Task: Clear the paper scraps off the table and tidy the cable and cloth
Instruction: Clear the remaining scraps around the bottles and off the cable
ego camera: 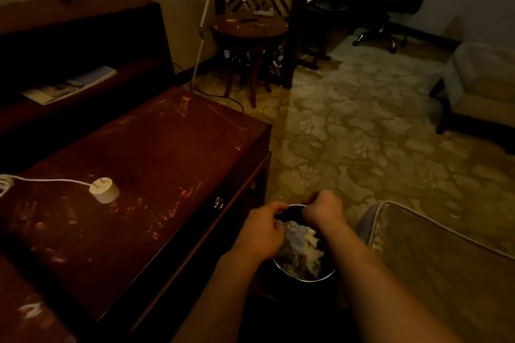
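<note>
A round metal-rimmed bin point(328, 277) stands on the floor beside the dark wooden table point(156, 164), filled with crumpled white paper scraps point(299, 245). My left hand point(260, 231) and my right hand point(323, 210) are both over the bin, fingers curled at its far rim, where a dark liner edge point(292, 211) shows between them. What exactly each hand grips is hard to make out. On the table's left lies a white plug point(104, 189) with its white cable point(47, 180) running off the left edge. No cloth is in view.
A padded seat point(434, 253) is close on the right of the bin. Patterned carpet point(362, 147) stretches ahead. A small round side table point(248, 28) and a white pole stand at the back, an armchair point(479, 86) at right, and a low shelf with papers point(69, 86) at left.
</note>
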`<state>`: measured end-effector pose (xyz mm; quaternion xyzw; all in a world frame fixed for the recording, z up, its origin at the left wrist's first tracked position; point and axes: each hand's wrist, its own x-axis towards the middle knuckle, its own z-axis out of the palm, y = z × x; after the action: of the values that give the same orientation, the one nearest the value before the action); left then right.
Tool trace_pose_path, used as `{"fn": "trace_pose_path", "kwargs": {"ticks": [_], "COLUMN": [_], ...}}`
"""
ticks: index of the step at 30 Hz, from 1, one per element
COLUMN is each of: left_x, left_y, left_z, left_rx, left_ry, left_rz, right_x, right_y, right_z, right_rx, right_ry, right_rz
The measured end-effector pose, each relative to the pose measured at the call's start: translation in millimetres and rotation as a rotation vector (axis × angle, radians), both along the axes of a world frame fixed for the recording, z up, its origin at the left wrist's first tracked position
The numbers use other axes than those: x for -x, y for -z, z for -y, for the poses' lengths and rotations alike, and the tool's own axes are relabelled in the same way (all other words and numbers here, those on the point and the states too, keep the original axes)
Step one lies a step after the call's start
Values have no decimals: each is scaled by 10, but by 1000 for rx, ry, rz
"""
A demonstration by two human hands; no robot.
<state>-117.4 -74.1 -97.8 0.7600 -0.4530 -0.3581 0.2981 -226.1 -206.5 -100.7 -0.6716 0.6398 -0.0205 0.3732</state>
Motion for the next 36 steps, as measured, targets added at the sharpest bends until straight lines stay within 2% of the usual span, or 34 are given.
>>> {"fn": "trace_pose_path", "kwargs": {"ticks": [3,6,9,12,17,21,24,28,32,36], "left_x": [-189,-461,-774,-1079,-1497,-1787,-1881,-1908,-1985,-2050], "left_y": [-191,-426,-696,-932,-1045,-1105,-1102,-1005,-925,-846], "left_z": [-238,-623,-1140,-1895,-3293,-4329,-4829,-5084,-5068,-4950], "left_rx": [25,53,86,78,-70,-276,-406,-543,-579,-602], "left_ry": [1,-24,-105,-256,-596,-859,-945,-885,-805,-750], "left_rz": [32,83,173,251,372,410,396,251,174,169], "right_x": [-100,-346,-758,-1263,-2032,-2456,-2630,-2828,-2922,-2947], "right_y": [-132,-330,-539,-801,-1038,-1016,-911,-772,-708,-612], "right_z": [-118,-424,-885,-1584,-2893,-3823,-4323,-4644,-4796,-4851], "right_rx": [41,29,80,146,84,86,100,186,218,249], "right_ry": [-11,-79,-250,-497,-875,-1249,-1417,-1526,-1638,-1606], "right_rz": [83,265,412,456,515,426,354,253,117,117]}}
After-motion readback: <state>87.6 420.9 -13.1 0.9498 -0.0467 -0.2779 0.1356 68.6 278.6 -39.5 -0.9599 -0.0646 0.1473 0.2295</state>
